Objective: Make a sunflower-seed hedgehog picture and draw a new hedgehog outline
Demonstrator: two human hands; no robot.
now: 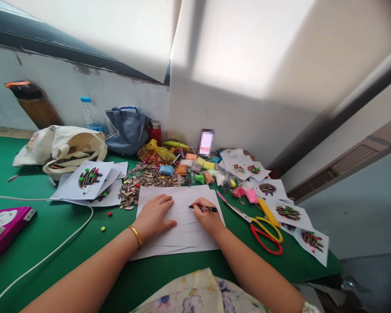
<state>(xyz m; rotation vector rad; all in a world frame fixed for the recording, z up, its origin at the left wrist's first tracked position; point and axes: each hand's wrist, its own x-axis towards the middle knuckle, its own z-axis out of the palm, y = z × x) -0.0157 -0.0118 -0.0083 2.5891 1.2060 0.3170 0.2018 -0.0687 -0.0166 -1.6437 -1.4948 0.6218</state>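
White paper sheets [179, 237] lie stacked on the green table in front of me, with a faint line drawing near the middle of the top one. My left hand [155, 217] rests flat on the left part of the sheet, fingers stretched and thumb apart. A black pen [210, 209] is pinched in my right hand [208, 216], its tip at the drawing. Just beyond the paper are loose striped sunflower seeds [150, 176] and small packets of coloured clay [182, 169].
Scissors [254, 221] with red and yellow handles and a yellow cutter [267, 211] lie right of the paper. Seed-decorated pictures [288, 213] line the right edge; more pictures [87, 182] lie left. A white cable [52, 256], power strip [11, 226], cloth bags [127, 130] and phone [206, 142] are around.
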